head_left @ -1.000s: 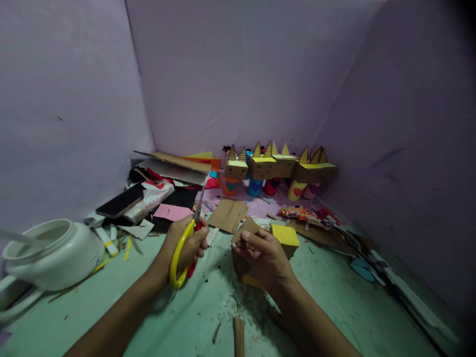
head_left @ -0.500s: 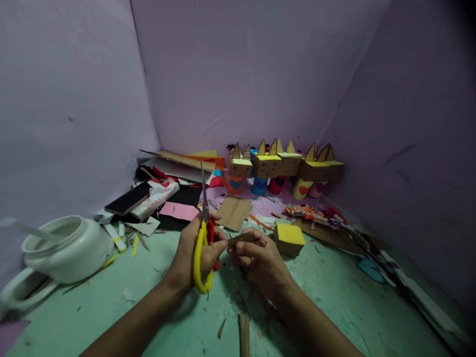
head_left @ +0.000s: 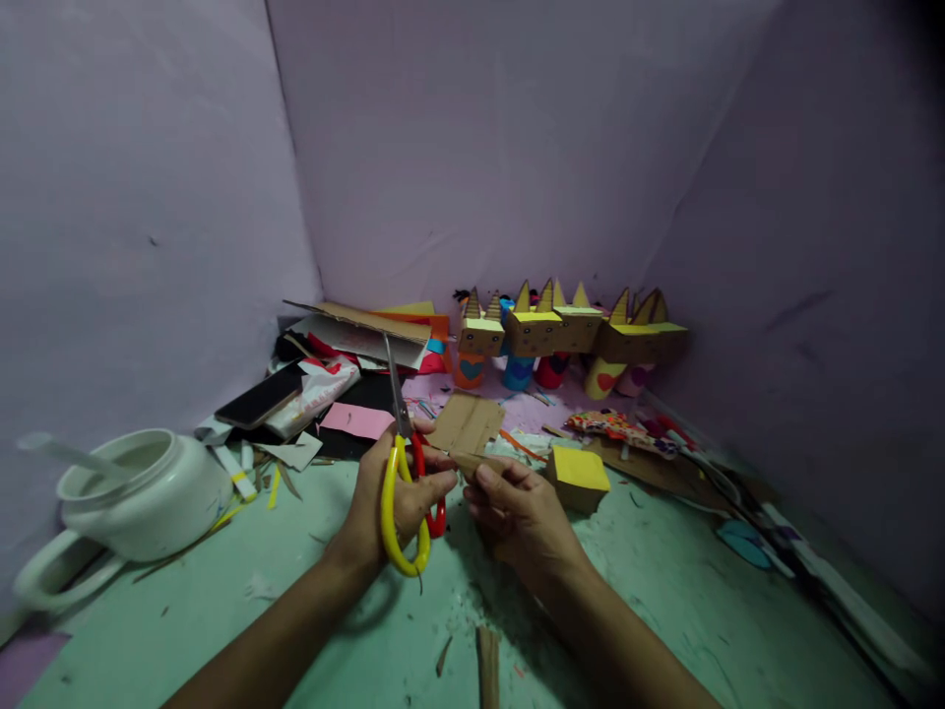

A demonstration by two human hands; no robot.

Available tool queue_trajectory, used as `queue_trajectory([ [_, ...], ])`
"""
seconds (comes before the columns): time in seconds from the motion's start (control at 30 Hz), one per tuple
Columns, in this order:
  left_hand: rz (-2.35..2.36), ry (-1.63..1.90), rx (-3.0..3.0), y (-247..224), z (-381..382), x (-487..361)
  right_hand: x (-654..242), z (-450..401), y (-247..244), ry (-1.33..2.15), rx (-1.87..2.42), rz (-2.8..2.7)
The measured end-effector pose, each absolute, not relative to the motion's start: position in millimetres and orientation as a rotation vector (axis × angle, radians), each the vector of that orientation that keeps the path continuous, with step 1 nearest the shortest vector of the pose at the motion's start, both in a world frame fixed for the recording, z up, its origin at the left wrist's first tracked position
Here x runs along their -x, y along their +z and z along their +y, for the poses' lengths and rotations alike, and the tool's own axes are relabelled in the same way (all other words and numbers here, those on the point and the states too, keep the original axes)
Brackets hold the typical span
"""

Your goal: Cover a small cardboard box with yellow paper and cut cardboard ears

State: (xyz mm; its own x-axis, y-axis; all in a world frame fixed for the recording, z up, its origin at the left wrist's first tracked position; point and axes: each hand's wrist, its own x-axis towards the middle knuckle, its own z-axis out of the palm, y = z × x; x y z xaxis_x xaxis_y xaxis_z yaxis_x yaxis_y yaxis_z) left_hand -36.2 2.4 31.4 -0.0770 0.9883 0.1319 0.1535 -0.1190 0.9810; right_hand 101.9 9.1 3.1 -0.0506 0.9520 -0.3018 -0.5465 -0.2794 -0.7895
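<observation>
Scissors [head_left: 405, 483] with yellow and red handles hang on my left hand [head_left: 388, 502], blades pointing up and away. My right hand [head_left: 524, 507] pinches a small brown cardboard piece [head_left: 472, 463] between thumb and fingers. The left fingertips are close to the piece's left end; whether they touch it is hard to tell. Just beyond my right hand sits a cardboard block with a yellow top [head_left: 580, 468]. A flat cardboard piece [head_left: 467, 421] lies past both hands. Nearer me, a narrow cardboard strip [head_left: 488, 665] rests on the green table [head_left: 354, 630].
Several cat-eared cardboard figures [head_left: 535, 333] stand at the back. A white pot [head_left: 158, 502] is at the left, with a phone [head_left: 258, 396], pink paper [head_left: 356, 420] and scraps behind it. Patterned cloth [head_left: 620, 429] and long rods [head_left: 827, 571] lie at the right.
The scissors have tilted, their tips swinging left and the red handle showing more. The cardboard piece has turned slightly and risen a little. The whole view has shifted slightly.
</observation>
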Motion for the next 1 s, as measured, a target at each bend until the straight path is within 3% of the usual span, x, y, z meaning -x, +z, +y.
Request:
queue_trajectory([
  [0.57, 1.262, 1.374, -1.420, 31.0, -0.2, 36.9, -104.8, 7.1, 4.4, 1.511, 1.059, -1.049],
  [0.87, 1.425, 1.188, -1.171, 37.9, 25.2, 68.5, -142.1, 21.9, 11.3, 0.688, 1.653, -1.680],
  [1.0, 1.397, 1.090, -1.163, 31.9, 27.7, 68.9, -133.1, 14.7, 10.8, 0.571, 1.911, -2.088],
])
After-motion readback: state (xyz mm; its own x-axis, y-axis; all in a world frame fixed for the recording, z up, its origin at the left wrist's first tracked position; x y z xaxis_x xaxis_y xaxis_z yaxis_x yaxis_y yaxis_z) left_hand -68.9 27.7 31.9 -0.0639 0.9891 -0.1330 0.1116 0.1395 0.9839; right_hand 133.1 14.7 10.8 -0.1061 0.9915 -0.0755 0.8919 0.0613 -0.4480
